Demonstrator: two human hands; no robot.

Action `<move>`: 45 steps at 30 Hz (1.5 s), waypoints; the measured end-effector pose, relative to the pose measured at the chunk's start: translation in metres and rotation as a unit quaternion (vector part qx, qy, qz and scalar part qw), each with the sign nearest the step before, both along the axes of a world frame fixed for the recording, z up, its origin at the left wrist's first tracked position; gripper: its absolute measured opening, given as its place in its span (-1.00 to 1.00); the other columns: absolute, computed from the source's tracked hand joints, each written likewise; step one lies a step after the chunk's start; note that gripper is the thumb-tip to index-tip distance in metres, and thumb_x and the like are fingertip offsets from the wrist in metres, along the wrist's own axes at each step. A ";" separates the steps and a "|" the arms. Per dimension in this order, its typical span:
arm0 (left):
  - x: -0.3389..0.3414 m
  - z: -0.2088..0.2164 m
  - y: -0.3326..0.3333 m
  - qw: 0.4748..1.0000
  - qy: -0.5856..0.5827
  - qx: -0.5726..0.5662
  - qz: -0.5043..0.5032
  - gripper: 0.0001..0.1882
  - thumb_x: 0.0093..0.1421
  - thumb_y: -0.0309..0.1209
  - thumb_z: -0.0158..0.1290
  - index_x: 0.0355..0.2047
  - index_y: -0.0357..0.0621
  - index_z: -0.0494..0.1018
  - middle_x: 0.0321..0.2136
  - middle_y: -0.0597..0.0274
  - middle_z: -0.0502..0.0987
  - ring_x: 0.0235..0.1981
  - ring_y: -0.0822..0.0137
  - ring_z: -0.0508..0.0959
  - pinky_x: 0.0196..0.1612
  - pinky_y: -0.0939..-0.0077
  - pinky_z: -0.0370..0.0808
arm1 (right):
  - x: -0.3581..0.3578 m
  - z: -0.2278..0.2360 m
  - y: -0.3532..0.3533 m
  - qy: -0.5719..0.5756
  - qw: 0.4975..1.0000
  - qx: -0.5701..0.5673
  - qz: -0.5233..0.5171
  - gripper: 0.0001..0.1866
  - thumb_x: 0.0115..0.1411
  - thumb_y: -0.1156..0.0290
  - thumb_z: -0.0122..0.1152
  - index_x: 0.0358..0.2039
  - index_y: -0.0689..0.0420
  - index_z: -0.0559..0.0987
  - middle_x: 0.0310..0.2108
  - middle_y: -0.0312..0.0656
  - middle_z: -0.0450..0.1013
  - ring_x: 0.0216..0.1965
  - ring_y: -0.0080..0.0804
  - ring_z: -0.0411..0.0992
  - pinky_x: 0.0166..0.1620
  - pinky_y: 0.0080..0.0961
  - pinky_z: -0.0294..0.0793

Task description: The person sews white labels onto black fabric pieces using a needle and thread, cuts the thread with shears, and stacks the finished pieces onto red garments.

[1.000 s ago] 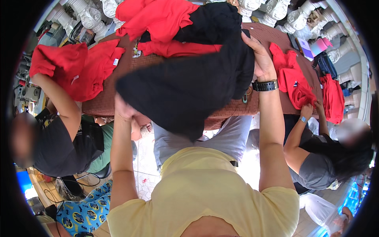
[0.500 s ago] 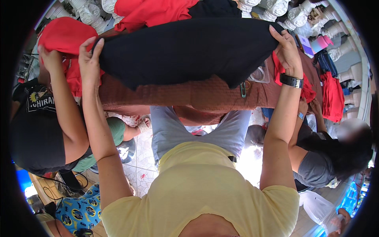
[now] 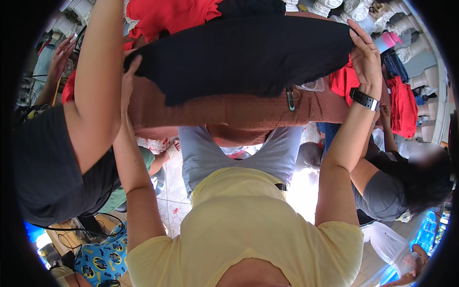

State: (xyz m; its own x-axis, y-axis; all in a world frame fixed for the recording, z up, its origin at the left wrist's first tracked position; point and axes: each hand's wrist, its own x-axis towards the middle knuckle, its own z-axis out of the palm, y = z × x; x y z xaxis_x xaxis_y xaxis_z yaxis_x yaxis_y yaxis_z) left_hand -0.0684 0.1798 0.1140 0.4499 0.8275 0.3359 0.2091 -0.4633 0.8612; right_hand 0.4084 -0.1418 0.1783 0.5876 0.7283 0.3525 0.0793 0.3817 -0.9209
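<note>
A wide piece of black cloth (image 3: 239, 57) is stretched between my two hands above the brown-covered table (image 3: 229, 115). My left hand (image 3: 128, 79) grips its left end, the thumb on top of the fabric; a co-worker's raised arm partly covers this hand. At the other end my right hand (image 3: 366, 52), with a dark watch on its wrist, pinches the cloth's edge between thumb and fingers. The cloth's lower edge hangs unevenly towards me. Just below it, small teal thread snips (image 3: 291, 99) lie near the table's front edge.
Red cloth (image 3: 172, 16) is heaped at the back, and more red fabric (image 3: 344, 83) lies by my right wrist. A pink-and-blue bottle (image 3: 386, 41) stands at the far right. Co-workers sit close on both sides; the left one's arm (image 3: 98, 71) reaches across beside mine.
My hands have spread a little wider, the right moving outward with its end of the black cloth. The left co-worker has raised an arm across my left hand, and their red cloth is now mostly hidden.
</note>
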 end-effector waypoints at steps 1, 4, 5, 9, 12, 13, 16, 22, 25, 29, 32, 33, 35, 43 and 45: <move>-0.003 0.000 -0.004 0.997 -0.024 0.060 0.032 -0.60 0.30 -0.45 0.17 0.12 -0.27 0.46 0.07 0.15 0.50 0.07 0.40 0.49 0.17 0.49 0.39 | -0.016 0.007 0.000 -0.023 0.999 -0.005 -0.028 -0.58 0.28 0.57 0.23 0.16 0.30 0.51 -0.09 -0.27 0.53 -0.07 -0.59 0.45 0.11 -0.62 0.38; -0.015 -0.002 -0.020 0.988 -0.147 -0.051 0.001 -0.56 0.32 -0.40 0.16 0.17 -0.27 0.42 0.06 0.13 0.50 0.09 0.34 0.49 0.19 0.42 0.39 | -0.026 0.007 -0.019 -0.157 0.977 -0.083 -0.117 -0.61 0.17 0.54 0.38 0.05 0.24 0.62 -0.36 -0.46 0.41 -0.39 -0.76 0.25 -0.15 -0.76 0.26; -0.022 0.001 -0.028 0.972 -0.192 -0.133 -0.029 -0.54 0.33 -0.38 0.15 0.19 -0.27 0.40 0.06 0.12 0.50 0.10 0.31 0.49 0.20 0.39 0.39 | -0.045 0.013 -0.028 -0.202 0.961 -0.117 -0.151 -0.63 0.15 0.53 0.42 0.00 0.21 0.66 -0.40 -0.48 0.42 -0.44 -0.77 0.25 -0.27 -0.76 0.22; -0.055 -0.020 -0.028 0.960 -0.200 -0.191 -0.037 -0.54 0.34 -0.36 0.13 0.19 -0.29 0.41 0.13 0.05 0.48 0.15 0.26 0.47 0.23 0.34 0.38 | -0.092 0.017 -0.056 -0.215 0.960 -0.069 -0.168 -0.66 0.05 0.51 0.51 -0.11 0.17 0.72 -0.45 -0.49 0.45 -0.51 -0.77 0.19 -0.41 -0.75 0.15; -0.052 -0.021 -0.024 0.991 -0.106 -0.079 0.023 -0.62 0.30 -0.46 0.16 0.10 -0.34 0.48 0.13 0.05 0.49 0.13 0.29 0.48 0.20 0.39 0.38 | -0.090 0.011 -0.045 -0.325 0.924 -0.141 -0.143 -0.70 0.06 0.49 0.48 -0.14 0.17 0.73 -0.41 -0.43 0.54 -0.51 -0.71 0.26 -0.38 -0.71 0.29; -0.045 -0.022 -0.017 0.997 -0.049 0.018 0.062 -0.61 0.30 -0.48 0.16 0.10 -0.36 0.47 0.14 0.06 0.48 0.16 0.26 0.45 0.23 0.38 0.35 | -0.084 -0.002 -0.027 -0.335 0.922 -0.147 -0.128 -0.71 0.07 0.46 0.48 -0.16 0.17 0.73 -0.44 -0.42 0.54 -0.51 -0.71 0.27 -0.38 -0.70 0.29; -0.005 -0.025 0.005 0.974 -0.060 0.117 0.182 -0.61 0.28 -0.48 0.16 0.08 -0.39 0.47 0.15 0.06 0.47 0.22 0.19 0.38 0.31 0.34 0.22 | -0.049 -0.036 0.027 -0.319 0.924 -0.149 -0.149 -0.75 0.11 0.40 0.47 -0.19 0.18 0.73 -0.46 -0.39 0.55 -0.47 -0.72 0.36 -0.35 -0.70 0.35; -0.011 -0.028 0.049 0.954 -0.132 0.173 0.207 -0.62 0.32 -0.38 0.15 0.07 -0.36 0.48 0.13 0.13 0.48 0.18 0.31 0.40 0.28 0.40 0.24 | -0.044 -0.008 0.047 -0.219 0.954 0.010 -0.203 -0.79 0.21 0.45 0.40 -0.18 0.27 0.69 -0.25 -0.26 0.63 -0.24 -0.62 0.53 -0.10 -0.69 0.48; -0.026 -0.036 0.058 0.958 -0.157 0.171 0.169 -0.61 0.34 -0.34 0.14 0.07 -0.35 0.48 0.12 0.16 0.48 0.16 0.36 0.41 0.26 0.42 0.25 | -0.069 -0.010 0.022 -0.226 0.954 -0.031 -0.196 -0.79 0.17 0.41 0.44 -0.21 0.23 0.72 -0.31 -0.29 0.63 -0.30 -0.64 0.50 -0.16 -0.70 0.46; -0.058 -0.043 -0.009 0.983 -0.138 0.041 0.116 -0.72 0.34 -0.38 0.13 -0.03 -0.29 0.55 -0.02 0.20 0.57 0.11 0.41 0.43 0.20 0.46 0.32 | -0.095 -0.063 -0.014 -0.197 0.964 -0.126 -0.126 -0.85 0.16 0.46 0.42 -0.25 0.19 0.72 -0.37 -0.35 0.60 -0.38 -0.70 0.44 -0.25 -0.70 0.41; -0.103 -0.090 -0.032 0.994 -0.058 -0.025 0.089 -0.82 0.31 -0.41 0.17 -0.13 -0.21 0.63 -0.18 0.26 0.62 0.02 0.42 0.45 0.12 0.52 0.34 | -0.110 -0.136 -0.019 -0.067 0.975 -0.212 -0.025 -0.92 0.19 0.50 0.40 -0.32 0.22 0.69 -0.50 -0.40 0.51 -0.51 -0.74 0.36 -0.46 -0.70 0.33; -0.108 -0.105 -0.042 0.996 -0.005 -0.009 0.091 -0.83 0.30 -0.41 0.18 -0.15 -0.18 0.64 -0.22 0.27 0.61 -0.03 0.43 0.45 0.09 0.53 0.34 | -0.117 -0.154 -0.022 -0.068 0.974 -0.217 -0.015 -0.89 0.19 0.46 0.41 -0.32 0.24 0.68 -0.52 -0.39 0.51 -0.55 -0.73 0.34 -0.48 -0.70 0.31; -0.106 -0.118 -0.063 0.989 0.099 0.049 0.098 -0.86 0.27 -0.43 0.20 -0.19 -0.14 0.66 -0.30 0.30 0.57 -0.15 0.42 0.43 0.01 0.56 0.35 | -0.119 -0.198 -0.027 -0.160 0.946 -0.274 -0.068 -0.76 0.13 0.34 0.49 -0.34 0.25 0.66 -0.56 -0.32 0.51 -0.58 -0.68 0.35 -0.49 -0.63 0.31; -0.118 -0.128 -0.097 0.984 0.142 -0.031 0.100 -0.87 0.27 -0.47 0.17 -0.20 -0.18 0.64 -0.25 0.24 0.57 -0.18 0.42 0.48 -0.02 0.54 0.38 | -0.160 -0.205 -0.042 -0.232 0.904 -0.310 -0.181 -0.78 0.06 0.51 0.38 -0.36 0.22 0.48 -0.52 -0.11 0.50 -0.65 -0.35 0.42 -0.50 -0.39 0.36; -0.126 -0.130 -0.101 0.982 0.164 -0.003 0.099 -0.88 0.24 -0.50 0.17 -0.22 -0.19 0.64 -0.28 0.22 0.60 -0.18 0.38 0.49 0.01 0.50 0.38 | -0.162 -0.206 -0.051 -0.259 0.897 -0.316 -0.170 -0.78 0.05 0.56 0.33 -0.31 0.21 0.47 -0.49 -0.09 0.50 -0.65 -0.28 0.43 -0.50 -0.34 0.37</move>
